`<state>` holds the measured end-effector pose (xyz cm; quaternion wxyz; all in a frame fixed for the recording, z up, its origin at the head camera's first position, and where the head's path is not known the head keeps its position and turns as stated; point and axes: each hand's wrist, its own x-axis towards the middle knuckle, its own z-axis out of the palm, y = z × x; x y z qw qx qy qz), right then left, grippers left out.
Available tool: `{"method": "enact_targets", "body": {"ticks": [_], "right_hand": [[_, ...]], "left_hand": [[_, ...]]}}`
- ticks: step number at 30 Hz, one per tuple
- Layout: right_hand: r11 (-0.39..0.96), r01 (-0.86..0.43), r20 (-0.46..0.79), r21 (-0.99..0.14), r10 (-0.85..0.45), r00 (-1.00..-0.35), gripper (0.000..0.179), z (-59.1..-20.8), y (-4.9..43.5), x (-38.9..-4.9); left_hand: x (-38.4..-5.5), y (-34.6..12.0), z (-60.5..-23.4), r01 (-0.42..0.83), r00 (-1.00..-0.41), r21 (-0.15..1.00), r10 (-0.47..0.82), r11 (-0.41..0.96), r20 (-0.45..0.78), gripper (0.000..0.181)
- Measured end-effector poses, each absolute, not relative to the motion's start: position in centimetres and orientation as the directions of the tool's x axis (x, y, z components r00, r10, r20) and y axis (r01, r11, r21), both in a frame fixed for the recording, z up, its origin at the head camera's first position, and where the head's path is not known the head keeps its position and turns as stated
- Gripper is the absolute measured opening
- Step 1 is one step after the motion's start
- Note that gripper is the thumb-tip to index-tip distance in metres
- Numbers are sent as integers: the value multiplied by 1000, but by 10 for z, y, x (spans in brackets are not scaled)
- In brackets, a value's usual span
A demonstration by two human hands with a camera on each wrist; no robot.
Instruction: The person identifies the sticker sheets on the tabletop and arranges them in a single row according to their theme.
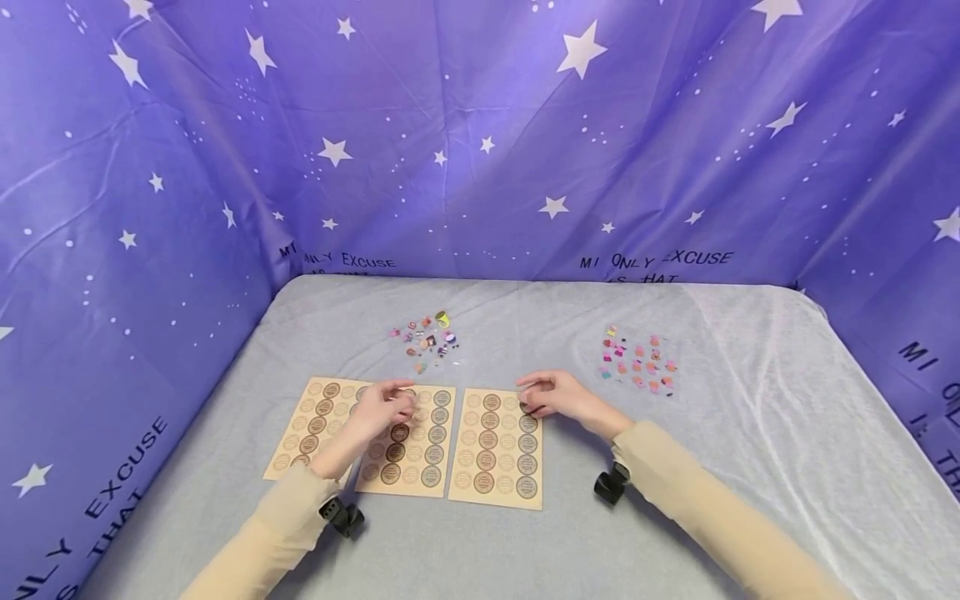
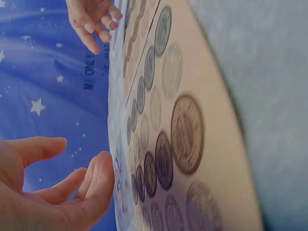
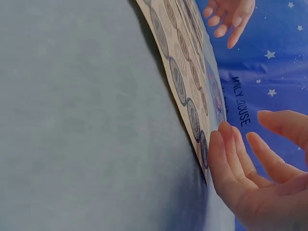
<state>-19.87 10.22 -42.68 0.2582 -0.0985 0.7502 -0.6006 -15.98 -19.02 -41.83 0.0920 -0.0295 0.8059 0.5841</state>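
Observation:
Three beige sheets printed with rows of round stamp-like circles lie side by side: a left sheet (image 1: pixel 291 423), a middle sheet (image 1: pixel 408 491) and a right sheet (image 1: pixel 495 499). Over the left and middle sheets hovers my left hand (image 1: pixel 384 407), its fingers loosely bent and nothing between them. My right hand (image 1: pixel 558 393) is at the upper right corner of the right sheet, fingers relaxed, thumb apart, holding nothing. In the right wrist view the fingers (image 3: pixel 231 161) overlap the sheet's edge; whether they touch it I cannot tell. The left hand hides part of two sheets.
Beyond the sheets lies a loose cluster of small colourful sticker-like pieces (image 1: pixel 429 341). Farther right, small pink and orange pieces (image 1: pixel 638 365) lie in rough rows. A grey cloth covers the table (image 1: pixel 600 550); a purple star-printed curtain (image 1: pixel 480 200) surrounds its back and sides.

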Motion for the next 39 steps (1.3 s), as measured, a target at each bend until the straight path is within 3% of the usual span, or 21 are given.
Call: {"method": "enact_targets", "body": {"ticks": [19,32,39], "right_hand": [[202,164,-243,-966,-477,-845,40,-425,56,-241],[162,217,-263,-963,-370,-891,40,-432,22,-254],[133,215,-247,-968,-314,-917,39,-427,6,-255]], "left_hand": [[-203,-221,-424,-247,-969,927,-51,282,-242,39],[-221,-232,-428,-280,-958,939,-123,200,-259,40],[-229,-234,-426,-331,-939,912,-184,241,-292,38]]}}
